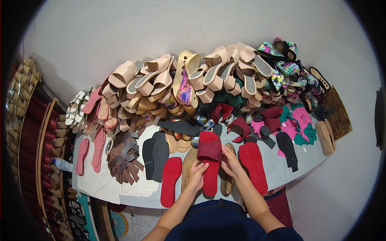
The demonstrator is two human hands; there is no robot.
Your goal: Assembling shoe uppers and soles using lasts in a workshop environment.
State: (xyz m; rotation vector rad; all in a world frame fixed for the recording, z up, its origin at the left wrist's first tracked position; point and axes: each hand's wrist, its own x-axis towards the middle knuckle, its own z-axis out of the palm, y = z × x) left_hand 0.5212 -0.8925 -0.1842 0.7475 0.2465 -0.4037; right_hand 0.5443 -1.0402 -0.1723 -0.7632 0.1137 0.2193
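Note:
Between my two hands is a red slide sandal (pixel 210 176) with a dark red band (pixel 209 150) over its front, its toe pointing away from me. My left hand (pixel 196 174) grips its left edge, the thumb lying on the red footbed just below the band. On the opposite edge, my right hand (pixel 230 162) has its fingers closed beside the band. Tan wooden shoe lasts (pixel 226 185) lie partly hidden under and beside the sandal. A red insole (pixel 171 182) rests to the left, and more red insoles (pixel 253 168) lie to the right.
Heeled beige sandals (pixel 215 74) are heaped along the wall, with patterned sandals (pixel 287 68) at right. On the table lie brown strap pieces (pixel 122 156), dark grey soles (pixel 156 156), dark red uppers (pixel 239 127), pink scraps (pixel 299 120) and a black sole (pixel 286 150). Shelves of lasts (pixel 56 168) stand left.

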